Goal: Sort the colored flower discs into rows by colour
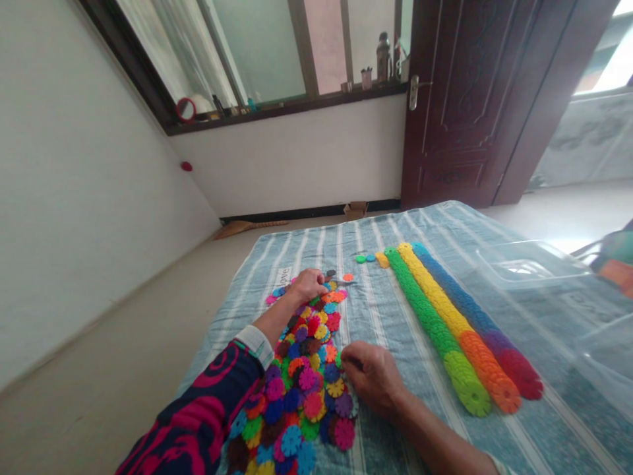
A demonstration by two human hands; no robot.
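Note:
A long heap of notched plastic snowflake discs (pixel 306 379) in many colours lies on the bed cover. My left hand (pixel 309 285) reaches over the far end of the heap, its fingers pinched down among the discs; what they grip is hidden. At the heap's right side, my right hand (pixel 373 376) is closed, with a green disc (pixel 339 359) at its fingertips. Farther right lie three rows of overlapping discs: a green row (pixel 420 307), a yellow and orange row (pixel 445 310), and a blue row (pixel 459 300) turning purple and red at its near end.
Loose green, blue and yellow discs lie beside the rows' far end, and an orange disc (pixel 349 278) rests beyond the heap. A clear plastic box (pixel 534 264) stands at the right, with another clear container (pixel 608 349) nearer. The striped cover (pixel 376 310) ends before a wall and brown door (pixel 459 99).

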